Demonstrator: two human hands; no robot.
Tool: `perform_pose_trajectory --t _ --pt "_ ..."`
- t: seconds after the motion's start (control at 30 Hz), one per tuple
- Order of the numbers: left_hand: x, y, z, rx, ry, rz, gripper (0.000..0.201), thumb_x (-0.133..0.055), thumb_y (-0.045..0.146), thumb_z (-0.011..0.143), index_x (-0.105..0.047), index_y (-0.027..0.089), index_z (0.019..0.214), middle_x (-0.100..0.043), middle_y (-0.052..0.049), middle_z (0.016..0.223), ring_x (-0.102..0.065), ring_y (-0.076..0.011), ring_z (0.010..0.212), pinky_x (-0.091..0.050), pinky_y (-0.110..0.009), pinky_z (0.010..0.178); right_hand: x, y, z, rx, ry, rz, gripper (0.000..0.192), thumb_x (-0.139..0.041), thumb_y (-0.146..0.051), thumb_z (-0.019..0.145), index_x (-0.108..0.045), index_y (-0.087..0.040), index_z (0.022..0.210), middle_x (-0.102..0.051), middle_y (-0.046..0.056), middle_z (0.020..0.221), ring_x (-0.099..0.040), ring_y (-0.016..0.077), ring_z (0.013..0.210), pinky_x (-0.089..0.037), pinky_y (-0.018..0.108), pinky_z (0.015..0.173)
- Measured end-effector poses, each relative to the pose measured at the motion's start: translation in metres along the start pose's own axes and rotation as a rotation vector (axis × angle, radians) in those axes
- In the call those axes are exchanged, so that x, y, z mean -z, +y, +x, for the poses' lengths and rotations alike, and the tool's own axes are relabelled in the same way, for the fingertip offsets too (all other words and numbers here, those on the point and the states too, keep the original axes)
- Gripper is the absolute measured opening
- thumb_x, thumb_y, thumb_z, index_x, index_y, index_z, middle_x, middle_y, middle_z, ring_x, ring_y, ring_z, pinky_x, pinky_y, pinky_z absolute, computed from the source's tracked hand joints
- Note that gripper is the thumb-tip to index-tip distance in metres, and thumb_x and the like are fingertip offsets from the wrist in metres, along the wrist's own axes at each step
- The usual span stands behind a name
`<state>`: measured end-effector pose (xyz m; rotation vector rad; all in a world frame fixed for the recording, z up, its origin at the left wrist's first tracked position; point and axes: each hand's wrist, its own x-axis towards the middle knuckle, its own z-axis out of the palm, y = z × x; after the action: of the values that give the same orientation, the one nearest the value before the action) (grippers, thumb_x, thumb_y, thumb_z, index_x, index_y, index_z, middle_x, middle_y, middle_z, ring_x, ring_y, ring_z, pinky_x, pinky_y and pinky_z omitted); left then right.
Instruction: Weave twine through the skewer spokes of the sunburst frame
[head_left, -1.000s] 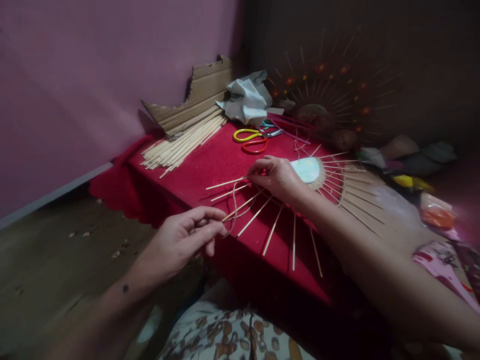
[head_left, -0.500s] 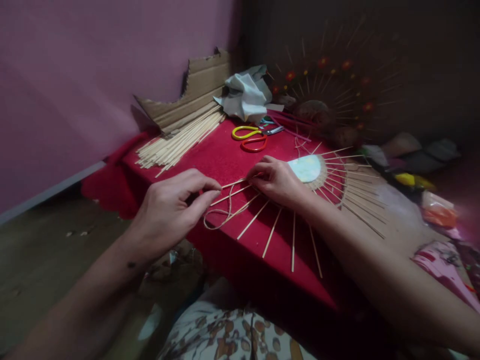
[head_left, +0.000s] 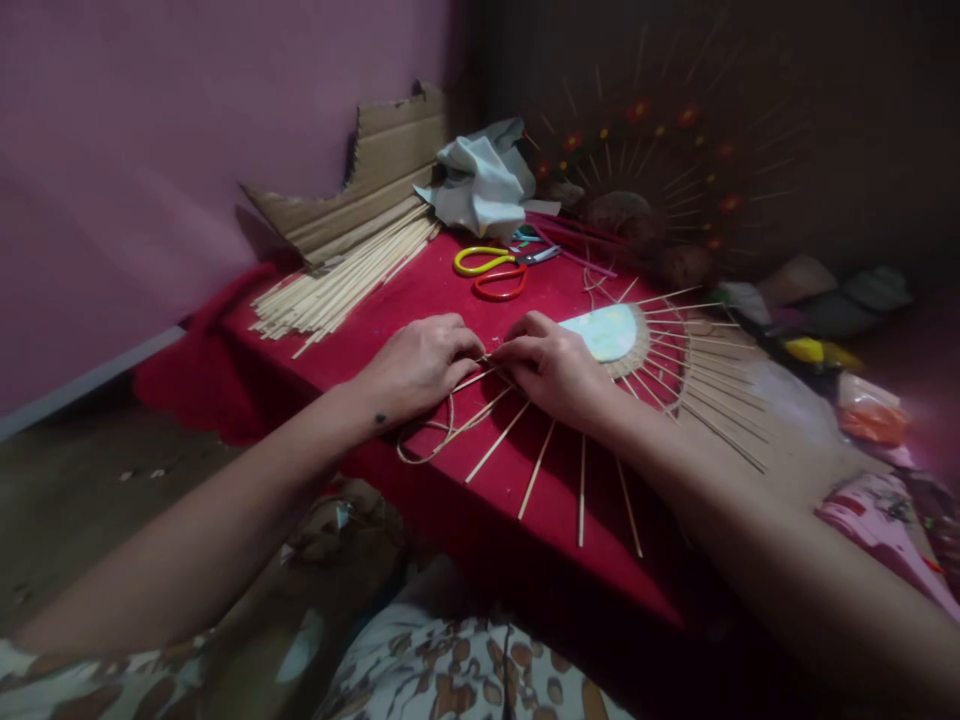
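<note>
- Nearest, a patterned cloth (head_left: 457,670) lies at the bottom edge, below the near side of the tabletop (head_left: 420,300), which has a red cover.
- A thin cord (head_left: 431,440) loops over the near left edge of the tabletop, just under the left hand.
- The left hand (head_left: 416,365) rests on the cover, its fingers (head_left: 465,350) pinched together on the cord where it meets the spokes.
- The right hand (head_left: 555,370) lies just beside it, the fingertips of the two hands almost touching; its fingers (head_left: 517,350) are closed on the same spot, pressing on a spoke.
- The spokes (head_left: 536,470) are thin sticks that fan out over the cover from a woven disc (head_left: 611,335), which lies just right of the right hand.
- Farther back, scissors (head_left: 495,270) with one yellow and one red handle lie on the cover.
- At far left, a bundle of sticks (head_left: 345,275) lies against torn cardboard (head_left: 360,190) that leans on the pink wall (head_left: 150,150).
- A crumpled pale cloth (head_left: 480,185) sits right of the cardboard.
- Farthest, in the dark, a second fan of sticks (head_left: 660,150) with red dots stands by the far wall.
</note>
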<state>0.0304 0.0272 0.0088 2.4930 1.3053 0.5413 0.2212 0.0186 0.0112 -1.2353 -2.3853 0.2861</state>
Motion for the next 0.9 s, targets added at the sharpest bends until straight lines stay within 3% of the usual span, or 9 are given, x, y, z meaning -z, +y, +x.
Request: perform_pose_trajectory --t 0.23,0.5,0.67,0.77,0.9 --pt "-0.005 -0.003 -0.005 -0.07 0.035 0.061 0.023 -0.049 0.024 0.089 -0.07 0.018 0.094 -0.062 -0.006 0.089 -0.057 -0.0162 0.083 -0.042 -0.027 0.072 -0.001 -0.005 -0.006 0.036 -0.062 -0.144 0.03 -0.047 -0.015 0.088 -0.074 -0.019 0.099 -0.062 0.01 0.097 -0.054 0.0207 0.091 -0.043 0.033 0.078" --pt "-0.001 0.011 -0.007 -0.267 -0.067 0.507 0.025 -0.041 0.018 0.093 -0.065 0.014 0.097 -0.057 -0.008 0.08 -0.051 -0.0191 0.07 -0.035 -0.032 0.062 -0.004 -0.004 -0.008 0.048 -0.058 -0.136 0.032 -0.046 -0.009 0.084 -0.074 -0.017 0.097 -0.062 0.01 0.097 -0.055 0.0203 0.091 -0.044 0.032 0.08" --pt "0.0 0.016 -0.007 -0.376 -0.122 0.638 0.023 -0.044 0.012 0.089 -0.064 0.011 0.101 -0.059 -0.01 0.082 -0.052 -0.0207 0.069 -0.034 -0.034 0.061 -0.004 -0.002 -0.008 0.079 -0.028 -0.12 0.031 -0.045 -0.009 0.083 -0.073 -0.015 0.095 -0.062 0.01 0.095 -0.055 0.0195 0.089 -0.044 0.032 0.079" --pt "0.002 0.008 -0.007 -0.334 -0.12 0.545 0.024 -0.043 0.015 0.091 -0.065 0.013 0.101 -0.059 -0.01 0.083 -0.053 -0.0192 0.07 -0.036 -0.032 0.061 -0.004 -0.003 -0.009 0.069 -0.03 -0.113 0.031 -0.045 -0.01 0.083 -0.073 -0.017 0.095 -0.06 0.01 0.095 -0.054 0.0191 0.087 -0.044 0.032 0.077" --pt "0.006 -0.008 -0.007 -0.189 -0.055 0.197 0.027 -0.043 0.024 0.093 -0.065 0.02 0.108 -0.061 -0.006 0.094 -0.057 -0.0162 0.08 -0.042 -0.027 0.069 -0.001 -0.006 -0.01 0.05 -0.045 -0.107 0.03 -0.046 -0.014 0.087 -0.073 -0.019 0.098 -0.059 0.01 0.095 -0.053 0.0183 0.085 -0.044 0.031 0.074"
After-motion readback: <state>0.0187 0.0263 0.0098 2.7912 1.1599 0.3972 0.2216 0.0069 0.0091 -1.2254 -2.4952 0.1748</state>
